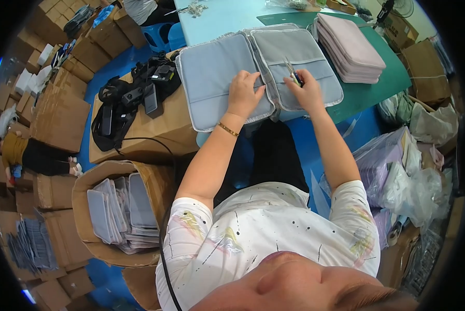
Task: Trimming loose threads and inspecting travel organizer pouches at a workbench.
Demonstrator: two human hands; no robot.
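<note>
An opened grey-blue fabric case (211,67) lies spread at the near edge of the table, its two padded halves joined along a zippered middle. Slip pockets show on both inner faces. My left hand (244,93) rests on the left half close to the middle seam, thumb and forefinger apart with nothing between them. In my right hand (309,92) is a pair of small scissors (289,66), gripped by the handles, blades pointing away from me over the right half. Part of the handles is hidden by my fingers.
Pink padded cases (349,46) are stacked on the green mat (393,67) at right. Black straps and devices (139,93) lie on a carton at left. A cardboard box (154,192) below holds several grey cases. Plastic-wrapped bundles (393,171) stand at right. Another person (35,155) is far left.
</note>
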